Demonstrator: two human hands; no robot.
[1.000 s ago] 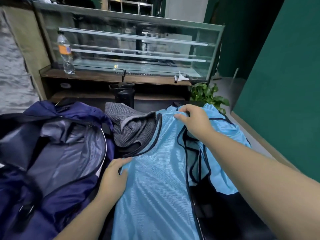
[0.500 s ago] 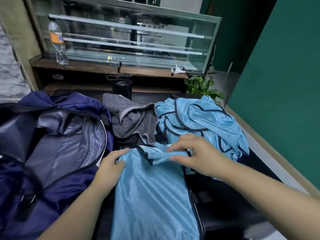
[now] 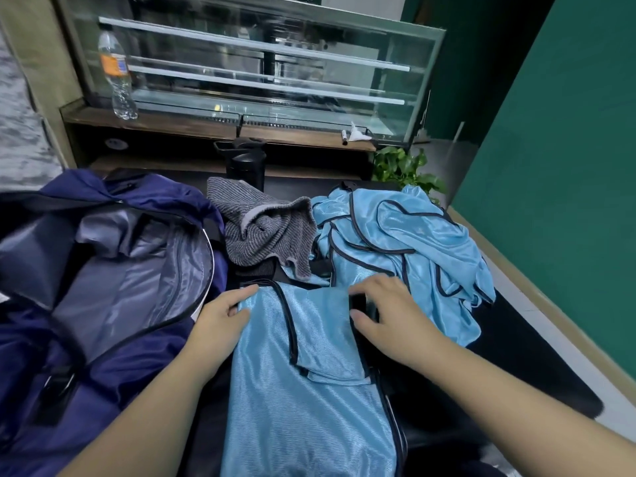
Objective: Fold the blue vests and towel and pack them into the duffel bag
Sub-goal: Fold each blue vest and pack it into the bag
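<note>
A light blue vest (image 3: 309, 401) with dark trim lies flat in front of me, its top part folded down over its front. My left hand (image 3: 220, 321) pinches the vest's upper left corner, thumb on the cloth. My right hand (image 3: 389, 315) rests with spread fingers at the right edge of the folded part; it is blurred. A heap of more blue vests (image 3: 406, 242) lies behind it to the right. The crumpled grey towel (image 3: 265, 228) sits between that heap and the open navy duffel bag (image 3: 103, 270) on the left.
The dark table (image 3: 523, 356) ends close on the right, beside a green wall. A black flask (image 3: 246, 163) stands behind the towel. A glass display case with a water bottle (image 3: 117, 74) on its wooden ledge fills the back, and a plant (image 3: 402, 166) stands beyond the vests.
My right hand has pulled the vest's top from the far heap down toward me and laid it folded over the front. My left hand stayed at the left corner.
</note>
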